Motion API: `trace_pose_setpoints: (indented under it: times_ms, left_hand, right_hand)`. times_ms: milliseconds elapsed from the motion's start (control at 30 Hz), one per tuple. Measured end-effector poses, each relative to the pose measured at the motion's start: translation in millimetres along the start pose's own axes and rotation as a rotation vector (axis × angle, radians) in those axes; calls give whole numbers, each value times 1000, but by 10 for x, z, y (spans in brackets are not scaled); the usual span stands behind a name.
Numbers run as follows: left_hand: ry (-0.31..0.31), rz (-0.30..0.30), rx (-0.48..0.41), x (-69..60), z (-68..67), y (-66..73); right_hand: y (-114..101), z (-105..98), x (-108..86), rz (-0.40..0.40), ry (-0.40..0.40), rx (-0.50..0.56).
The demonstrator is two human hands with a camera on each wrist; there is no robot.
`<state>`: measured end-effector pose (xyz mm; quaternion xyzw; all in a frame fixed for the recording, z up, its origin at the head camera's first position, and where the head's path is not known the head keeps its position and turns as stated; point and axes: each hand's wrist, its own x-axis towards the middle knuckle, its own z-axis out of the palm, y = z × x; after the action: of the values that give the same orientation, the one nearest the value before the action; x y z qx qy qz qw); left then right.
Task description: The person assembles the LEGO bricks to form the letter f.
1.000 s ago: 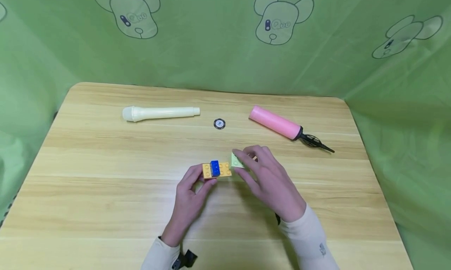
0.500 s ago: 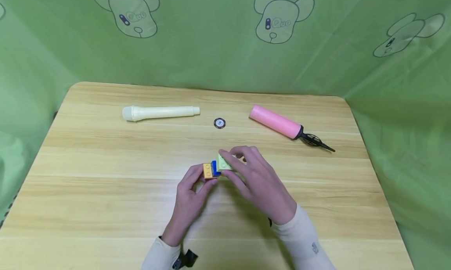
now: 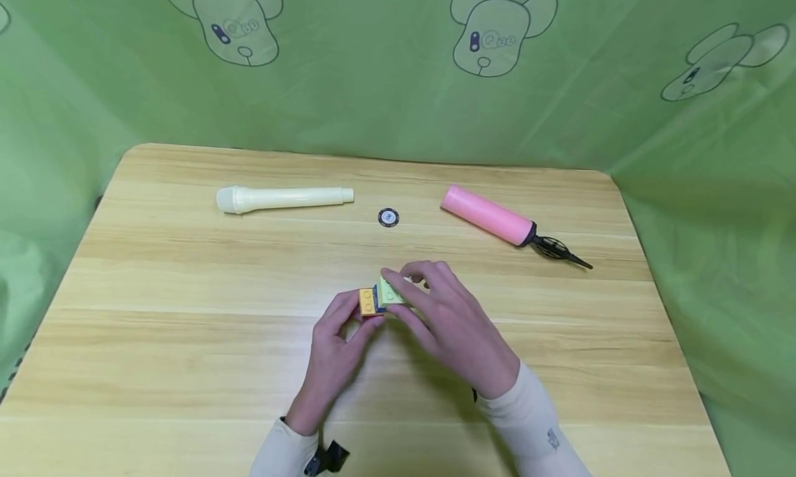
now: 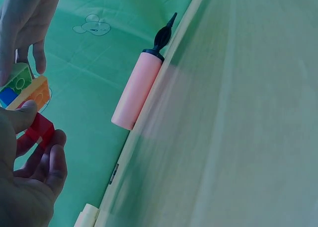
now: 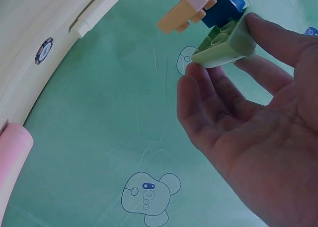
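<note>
My left hand pinches a small stack of toy bricks above the table. In the left wrist view its thumb and fingers are around the red brick at the bottom, with the orange brick above that. A blue brick sits on the orange one. Between thumb and fingertips, my right hand holds a light green brick over the blue brick. The right wrist view shows the green brick's hollow underside tilted against the blue; whether they are pressed together I cannot tell.
Toward the back of the wooden table lie a white toy microphone, a black-and-white round chip and a pink balloon pump with a black nozzle. Green cloth hangs behind and at both sides.
My right hand has moved left with the green brick, from beside the stack to over the blue brick, which it now mostly covers. The left hand has stayed in place.
</note>
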<state>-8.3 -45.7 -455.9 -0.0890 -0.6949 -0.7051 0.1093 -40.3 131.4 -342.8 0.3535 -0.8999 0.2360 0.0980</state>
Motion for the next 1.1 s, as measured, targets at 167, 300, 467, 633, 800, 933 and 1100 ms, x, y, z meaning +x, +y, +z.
trace_pose_setpoints:
  times_ms: [167,300,467,633,800,933,1100]
  left_hand:
    - [3,5,1,-4,0,-5]
    - [2,2,14,-5,1,-14]
    - [-2,2,14,-5,0,-22]
    - [-15,7,-5,-13,5,-27]
    - [-21,23,-20,-25,18,-36]
    - [-22,13,-30,-37,25,-23]
    - [-19,11,-31,-40,33,-12]
  right_hand:
    - [-2,2,-3,7,-14,-4]
    - [0,6,-2,17,-23,-4]
    - [2,12,-3,28,-31,-4]
    - [0,11,-2,40,-57,-16]
    - [-11,0,-3,58,-80,-24]
    - [-22,-11,-5,70,-97,-29]
    - [-18,-25,-6,83,-83,-34]
